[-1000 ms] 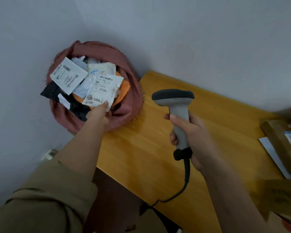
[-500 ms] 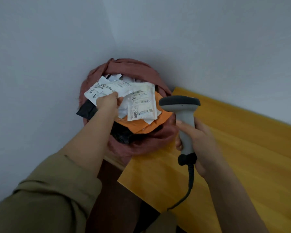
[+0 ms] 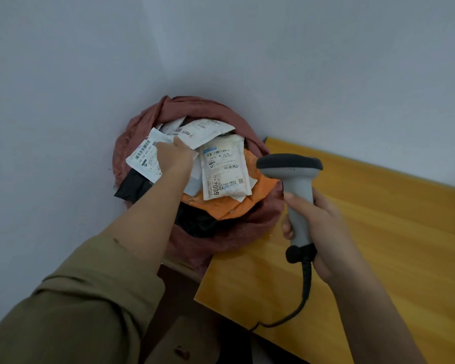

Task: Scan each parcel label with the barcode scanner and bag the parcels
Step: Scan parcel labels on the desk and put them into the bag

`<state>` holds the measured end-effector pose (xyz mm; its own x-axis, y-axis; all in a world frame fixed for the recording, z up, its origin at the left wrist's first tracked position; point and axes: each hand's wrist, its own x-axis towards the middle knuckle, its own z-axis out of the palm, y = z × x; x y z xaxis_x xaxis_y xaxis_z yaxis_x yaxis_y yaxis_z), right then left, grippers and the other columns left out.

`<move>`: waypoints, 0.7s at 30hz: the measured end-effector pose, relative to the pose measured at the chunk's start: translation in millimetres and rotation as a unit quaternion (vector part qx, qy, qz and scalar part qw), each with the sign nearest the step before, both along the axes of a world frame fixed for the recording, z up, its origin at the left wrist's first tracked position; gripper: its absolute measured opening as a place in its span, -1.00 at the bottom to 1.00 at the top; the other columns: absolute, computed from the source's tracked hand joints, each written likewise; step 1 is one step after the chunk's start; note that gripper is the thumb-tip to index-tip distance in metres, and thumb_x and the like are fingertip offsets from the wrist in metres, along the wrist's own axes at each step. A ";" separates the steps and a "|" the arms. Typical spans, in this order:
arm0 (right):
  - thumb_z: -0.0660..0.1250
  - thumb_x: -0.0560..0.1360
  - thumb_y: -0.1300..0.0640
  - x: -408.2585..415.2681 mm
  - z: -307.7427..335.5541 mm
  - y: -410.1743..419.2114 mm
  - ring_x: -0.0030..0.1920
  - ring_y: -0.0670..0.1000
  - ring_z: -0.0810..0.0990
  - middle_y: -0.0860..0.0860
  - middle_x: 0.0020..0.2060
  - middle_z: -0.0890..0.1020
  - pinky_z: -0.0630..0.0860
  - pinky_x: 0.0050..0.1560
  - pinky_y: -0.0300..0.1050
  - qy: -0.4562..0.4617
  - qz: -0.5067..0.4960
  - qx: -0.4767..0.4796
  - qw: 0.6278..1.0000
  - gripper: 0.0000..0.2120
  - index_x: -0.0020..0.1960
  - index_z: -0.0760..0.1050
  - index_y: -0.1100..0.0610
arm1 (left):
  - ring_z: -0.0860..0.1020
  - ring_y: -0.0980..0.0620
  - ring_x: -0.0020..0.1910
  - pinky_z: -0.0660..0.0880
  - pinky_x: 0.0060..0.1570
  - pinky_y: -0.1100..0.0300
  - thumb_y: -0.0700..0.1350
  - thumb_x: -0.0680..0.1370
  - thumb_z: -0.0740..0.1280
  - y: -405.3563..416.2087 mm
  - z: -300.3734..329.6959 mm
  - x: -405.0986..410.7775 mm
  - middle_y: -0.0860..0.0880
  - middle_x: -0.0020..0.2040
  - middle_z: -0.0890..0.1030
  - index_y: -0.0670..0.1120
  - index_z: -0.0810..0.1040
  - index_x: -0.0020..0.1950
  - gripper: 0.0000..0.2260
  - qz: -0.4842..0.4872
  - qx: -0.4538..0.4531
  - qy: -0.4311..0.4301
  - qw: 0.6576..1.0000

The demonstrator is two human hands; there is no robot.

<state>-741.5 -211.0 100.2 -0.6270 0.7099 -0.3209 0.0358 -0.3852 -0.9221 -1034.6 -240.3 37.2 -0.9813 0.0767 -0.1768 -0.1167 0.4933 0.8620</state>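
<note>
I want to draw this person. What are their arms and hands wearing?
The left arm has an olive-green sleeve pushed up, its cuff folded, so the forearm is bare. The right arm shows no sleeve at all. Neither the left hand nor the right hand shows gloves or rings.

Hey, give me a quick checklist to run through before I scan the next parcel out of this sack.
1. Barcode scanner gripped by right hand: ok.
2. Scanner cable attached: ok.
3. Left hand on a white parcel in the red sack: ok; grip itself cannot tell.
4. That parcel's barcode facing up: ok, partly covered by the hand.
5. Scanner head aimed at that label: not ok, it points toward the 2009 parcel.
6. Table space beside the sack: ok.
</note>
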 end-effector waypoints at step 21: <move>0.36 0.57 0.11 306.1 11.0 83.4 -0.43 -0.06 0.50 0.11 -0.11 0.61 0.45 -0.41 -0.20 0.015 -0.155 0.019 0.988 -0.84 0.14 0.54 0.06 | 0.48 0.03 -0.41 0.44 -0.43 0.25 -0.14 0.64 0.21 172.2 3.3 366.9 -0.12 -0.15 0.57 -0.16 0.50 0.02 -0.88 -0.461 -0.086 -0.065 0.881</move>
<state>-435.4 -127.6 111.1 -0.3857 0.8810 -0.2740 -0.1065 -0.3375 -0.9353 -667.7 -68.1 40.6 -0.4871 0.7915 -0.3691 0.3095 0.5517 0.7745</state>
